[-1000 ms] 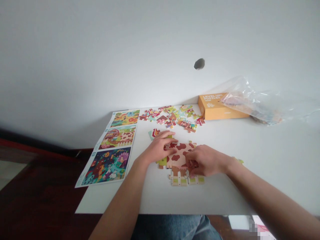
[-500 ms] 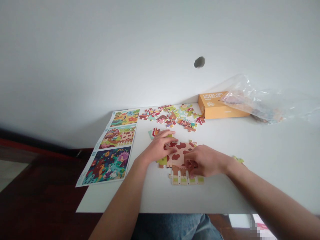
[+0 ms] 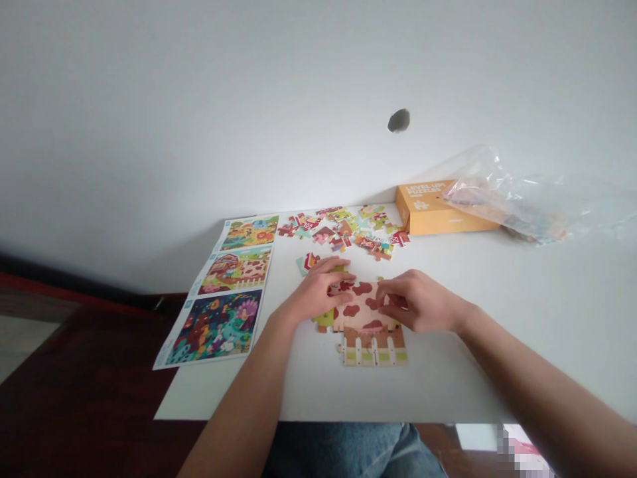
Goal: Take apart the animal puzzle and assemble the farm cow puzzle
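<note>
A partly joined jigsaw puzzle [image 3: 362,309] lies on the white table, showing a pink cow with brown patches above a white fence. My left hand [image 3: 321,290] rests on its left side, fingers spread, palm down. At the puzzle's right side is my right hand [image 3: 415,300], with thumb and forefinger brought together on or just over the cow's body; whether a piece is between them is hidden. A loose red and teal puzzle piece [image 3: 304,264] lies just beyond my left hand.
A pile of loose puzzle pieces [image 3: 343,229] is spread near the wall. Left of it lies a picture sheet [image 3: 219,292] with three scenes, overhanging the table edge. An orange puzzle box [image 3: 448,216] and a clear plastic bag [image 3: 527,199] with pieces stand at back right.
My right hand has moved up and slightly right, away from the fence part, uncovering the fence and lower cow pieces. My left hand stays in place on the puzzle.
</note>
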Motion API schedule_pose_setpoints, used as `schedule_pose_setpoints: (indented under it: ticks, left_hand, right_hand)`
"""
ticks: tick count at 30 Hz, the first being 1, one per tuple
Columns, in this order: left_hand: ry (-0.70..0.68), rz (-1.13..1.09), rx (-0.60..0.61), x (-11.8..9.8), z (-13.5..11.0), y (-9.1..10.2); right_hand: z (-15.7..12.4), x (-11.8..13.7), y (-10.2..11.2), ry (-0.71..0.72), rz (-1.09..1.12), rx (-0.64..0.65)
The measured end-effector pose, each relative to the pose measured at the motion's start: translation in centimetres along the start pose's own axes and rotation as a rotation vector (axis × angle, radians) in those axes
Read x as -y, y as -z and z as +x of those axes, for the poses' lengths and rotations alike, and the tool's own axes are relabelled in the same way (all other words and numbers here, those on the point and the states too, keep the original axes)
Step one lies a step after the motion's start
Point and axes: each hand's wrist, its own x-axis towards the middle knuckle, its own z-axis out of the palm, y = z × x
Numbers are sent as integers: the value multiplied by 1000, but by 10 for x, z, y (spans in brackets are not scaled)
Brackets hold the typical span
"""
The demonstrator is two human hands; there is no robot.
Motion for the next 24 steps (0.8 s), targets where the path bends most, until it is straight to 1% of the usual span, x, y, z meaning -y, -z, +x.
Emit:
schedule_pose_setpoints:
  ticks: [2, 5, 7, 8, 12, 13, 14, 18, 19, 22, 24]
  left_hand:
    - [-5, -7, 0, 0, 0, 0]
    - [-20, -12, 1, -2, 1, 1]
    - [-21, -9, 4, -3, 2, 2]
    - [-18, -4, 5, -3, 2, 2]
    - [-8, 14, 14, -3, 1, 3]
    - [-9, 13, 15, -3, 1, 3]
    - [-10, 10, 14, -3, 1, 3]
    - [-22, 6, 16, -2, 1, 2]
    - [-22, 8, 16, -1, 1, 2]
    - [-13, 13, 14, 0, 1, 2]
    - [-10, 12, 16, 0, 1, 2]
  right_hand:
    - [0, 0, 0, -12, 3, 11]
    - [2, 2, -5, -16, -9, 136]
    - [3, 2, -7, -25, -28, 177]
    - [3, 2, -7, -29, -41, 168]
    - [3, 0, -3, -68, -60, 47]
    - [2, -1, -3, -76, -54, 36]
    - [2, -1, -2, -77, -50, 49]
    - [1, -1, -2, -61, -46, 214]
    - [1, -1, -1, -62, -50, 218]
    - [1, -2, 1, -87, -68, 122]
    - [1, -2, 1, -99, -72, 97]
